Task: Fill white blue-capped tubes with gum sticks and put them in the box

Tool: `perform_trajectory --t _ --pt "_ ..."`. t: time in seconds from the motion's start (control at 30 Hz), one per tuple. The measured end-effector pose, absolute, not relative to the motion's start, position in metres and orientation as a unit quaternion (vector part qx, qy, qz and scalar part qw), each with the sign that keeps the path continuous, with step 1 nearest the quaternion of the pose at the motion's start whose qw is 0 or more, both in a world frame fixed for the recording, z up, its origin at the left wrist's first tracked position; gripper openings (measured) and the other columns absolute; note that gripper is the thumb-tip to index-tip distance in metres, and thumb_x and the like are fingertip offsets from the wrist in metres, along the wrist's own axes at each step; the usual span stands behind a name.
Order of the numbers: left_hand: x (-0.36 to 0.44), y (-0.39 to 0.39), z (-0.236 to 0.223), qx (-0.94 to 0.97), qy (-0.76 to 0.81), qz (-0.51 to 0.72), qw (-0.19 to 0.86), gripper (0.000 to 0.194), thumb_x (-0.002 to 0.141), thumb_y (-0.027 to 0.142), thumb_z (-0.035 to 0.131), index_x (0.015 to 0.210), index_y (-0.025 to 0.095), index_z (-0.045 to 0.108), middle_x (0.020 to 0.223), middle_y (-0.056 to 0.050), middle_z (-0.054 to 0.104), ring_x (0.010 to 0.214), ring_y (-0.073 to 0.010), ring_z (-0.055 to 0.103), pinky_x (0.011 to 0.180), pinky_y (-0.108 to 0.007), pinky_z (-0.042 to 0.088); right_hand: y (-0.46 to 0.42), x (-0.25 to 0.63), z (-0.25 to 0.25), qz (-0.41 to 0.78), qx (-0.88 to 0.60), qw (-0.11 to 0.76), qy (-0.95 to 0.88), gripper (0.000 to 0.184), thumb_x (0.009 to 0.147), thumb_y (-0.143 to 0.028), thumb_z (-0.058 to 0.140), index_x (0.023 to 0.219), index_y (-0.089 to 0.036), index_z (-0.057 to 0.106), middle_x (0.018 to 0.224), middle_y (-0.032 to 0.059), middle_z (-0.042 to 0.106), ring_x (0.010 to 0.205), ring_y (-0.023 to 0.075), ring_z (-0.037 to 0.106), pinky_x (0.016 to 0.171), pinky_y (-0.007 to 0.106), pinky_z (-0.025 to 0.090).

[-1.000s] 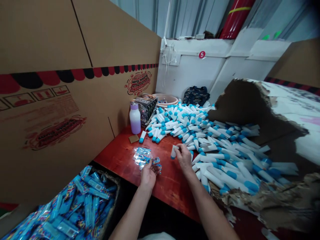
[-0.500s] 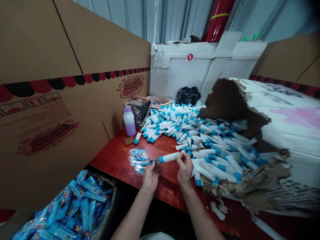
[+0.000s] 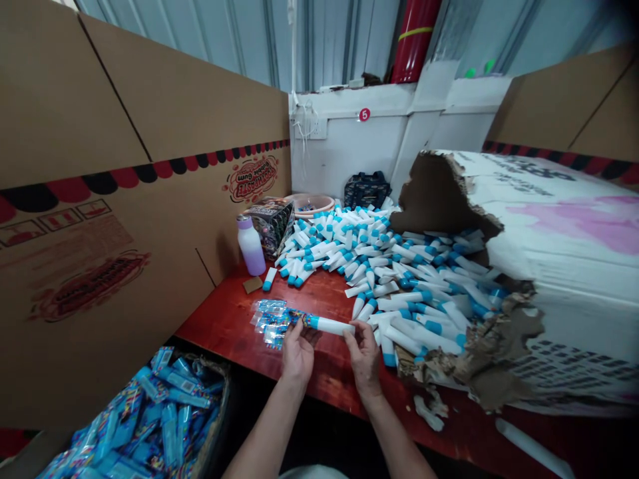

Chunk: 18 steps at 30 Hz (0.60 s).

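Observation:
My right hand (image 3: 363,352) pinches the flat end of a white tube with a blue cap (image 3: 327,324). My left hand (image 3: 296,350) holds a blue printed wrapper (image 3: 294,316) at the tube's capped end; the cap meets the wrapper's mouth. Both hands hover over the near edge of the red table (image 3: 229,319). A small stack of the same wrappers (image 3: 267,319) lies just left of my left hand. A large heap of white, blue-capped tubes (image 3: 389,266) spreads across the table beyond my hands.
A torn white carton (image 3: 559,266) spills tubes at the right. Brown cardboard walls (image 3: 124,199) stand at the left. A box of wrapped tubes (image 3: 150,419) sits below the table. A lilac bottle (image 3: 251,246), a dark printed box (image 3: 272,223) and a pink basin (image 3: 312,203) stand at the back.
My right hand picked a tube from the heap and brought it toward my left hand. The tube's cap now meets the wrapper my left hand holds. The view shifted slightly.

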<state>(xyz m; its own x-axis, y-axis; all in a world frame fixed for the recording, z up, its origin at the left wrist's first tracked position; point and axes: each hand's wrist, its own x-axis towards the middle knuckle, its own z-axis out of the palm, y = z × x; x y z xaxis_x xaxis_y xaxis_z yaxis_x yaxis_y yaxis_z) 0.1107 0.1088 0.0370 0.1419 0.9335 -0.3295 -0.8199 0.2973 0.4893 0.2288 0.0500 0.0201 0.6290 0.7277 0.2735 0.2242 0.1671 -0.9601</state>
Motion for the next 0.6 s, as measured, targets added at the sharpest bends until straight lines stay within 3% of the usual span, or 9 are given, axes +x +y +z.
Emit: perform_trajectory --t 0.3,0.6 --pt "0.123 0.109 0.051 0.119 0.29 0.599 0.737 0.016 0.073 0.021 0.069 0.086 0.018 0.061 0.085 -0.003 0.068 0.083 -0.0194 0.066 0.078 -0.035 0.052 0.037 0.221 0.007 0.105 -0.638 0.597 -0.476 0.017 0.087 -0.034 0.049 0.092 -0.021 0.06 0.087 0.0042 0.067 0.08 0.0186 0.063 0.074 0.029 0.05" --pt "0.133 0.109 0.051 0.18 0.305 0.563 0.746 0.023 0.073 0.034 0.07 0.085 0.016 0.06 0.076 -0.005 0.067 0.072 -0.0199 0.066 0.074 -0.035 0.051 0.039 0.214 0.0 0.123 -0.629 0.591 -0.49 0.015 0.089 -0.03 0.048 0.092 -0.022 0.061 0.086 0.0039 0.067 0.078 0.0183 0.064 0.072 0.028 0.05"
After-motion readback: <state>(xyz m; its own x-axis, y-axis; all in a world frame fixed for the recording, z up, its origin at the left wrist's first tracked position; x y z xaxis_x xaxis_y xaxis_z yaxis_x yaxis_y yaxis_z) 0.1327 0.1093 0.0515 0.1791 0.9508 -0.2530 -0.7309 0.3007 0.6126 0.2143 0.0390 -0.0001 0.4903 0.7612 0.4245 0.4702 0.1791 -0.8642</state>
